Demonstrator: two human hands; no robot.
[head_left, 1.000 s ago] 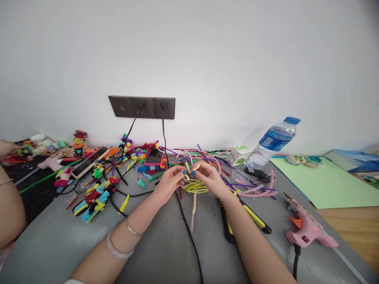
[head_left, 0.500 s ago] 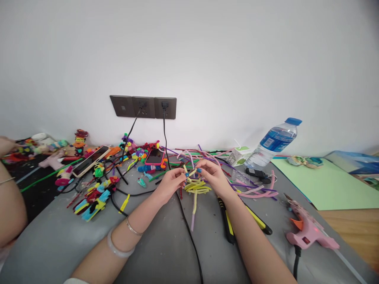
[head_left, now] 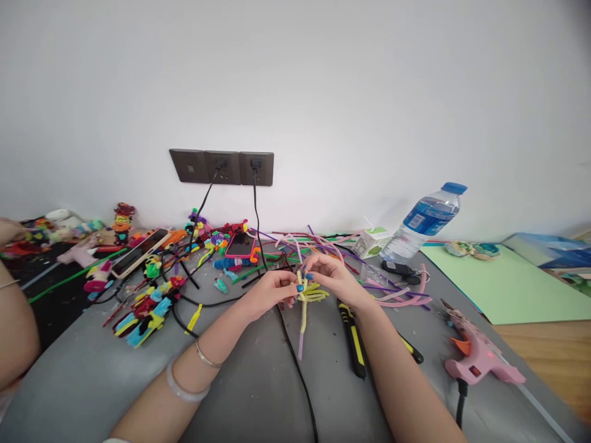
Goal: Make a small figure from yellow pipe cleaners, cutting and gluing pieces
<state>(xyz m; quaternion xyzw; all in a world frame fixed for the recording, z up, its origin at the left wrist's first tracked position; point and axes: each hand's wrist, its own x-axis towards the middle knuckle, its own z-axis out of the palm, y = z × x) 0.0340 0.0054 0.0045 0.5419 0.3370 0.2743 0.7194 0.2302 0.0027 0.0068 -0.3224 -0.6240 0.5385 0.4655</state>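
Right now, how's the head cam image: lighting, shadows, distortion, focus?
Head view: soft, even light on the white wall, top-right corner darkened, faint shadow left of the water bottle; head view: that bottle leans outward, likely partly wide-angle stretch; head view: yellow pipe cleaners lack fine detail near the left hand and right hand.

Left hand: thumb now sits nearer the desk's front edge, close beside the right hand's fingertips. Pale-yellow strips: previously splayed, now drawn together, near upright. Yellow bundle: left part newly covered. Right-hand black-and-yellow handle: now mostly hidden behind right forearm.
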